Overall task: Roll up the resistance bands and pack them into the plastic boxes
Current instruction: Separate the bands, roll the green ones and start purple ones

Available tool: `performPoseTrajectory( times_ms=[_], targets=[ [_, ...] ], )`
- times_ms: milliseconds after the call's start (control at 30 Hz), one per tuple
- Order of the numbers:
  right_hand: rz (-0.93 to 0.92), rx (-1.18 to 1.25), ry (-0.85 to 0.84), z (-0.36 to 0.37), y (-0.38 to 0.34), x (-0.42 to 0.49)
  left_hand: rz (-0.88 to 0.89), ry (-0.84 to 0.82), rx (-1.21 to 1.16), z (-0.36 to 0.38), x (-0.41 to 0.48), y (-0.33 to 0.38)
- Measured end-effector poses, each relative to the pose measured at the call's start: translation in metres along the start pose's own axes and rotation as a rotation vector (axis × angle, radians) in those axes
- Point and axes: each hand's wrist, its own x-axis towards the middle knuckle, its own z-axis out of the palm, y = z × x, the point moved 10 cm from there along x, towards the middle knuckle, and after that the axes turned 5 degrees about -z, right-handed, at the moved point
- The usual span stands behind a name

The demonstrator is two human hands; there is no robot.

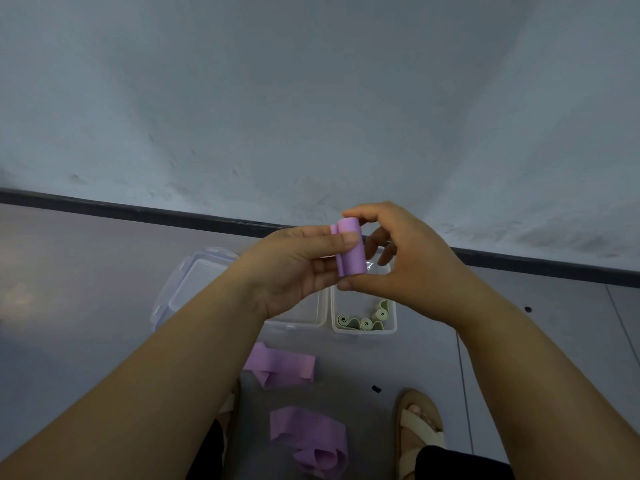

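A purple resistance band [350, 251], rolled into a short upright cylinder, is held up in front of me. My left hand [298, 268] grips its side with fingers and thumb. My right hand [401, 258] pinches it between forefinger on top and thumb underneath. Below, on the floor, two clear plastic boxes stand side by side: the left box [304, 315] is mostly hidden by my left hand, and the right box [363, 327] holds three rolled green bands [365, 322]. Two loose purple bands lie nearer to me, one flat band [280, 367] and one crumpled band [311, 441].
A clear lid [187, 285] with clips lies left of the boxes. A grey wall with a dark skirting strip [138, 211] rises just behind them. My sandalled right foot [420, 424] rests on the floor by the loose bands; two small dark specks lie nearby.
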Motion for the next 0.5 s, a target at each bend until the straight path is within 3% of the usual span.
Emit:
performPoseTrajectory(
  times_ms=[233, 500],
  targets=[
    [-0.021, 0.062, 0.063, -0.011, -0.008, -0.001, -0.006, -0.052, -0.108, 0.008, -0.002, -0.001],
    [-0.007, -0.091, 0.109, -0.012, -0.001, -0.002, 0.082, 0.062, 0.075, -0.002, 0.001, 0.003]
  ],
)
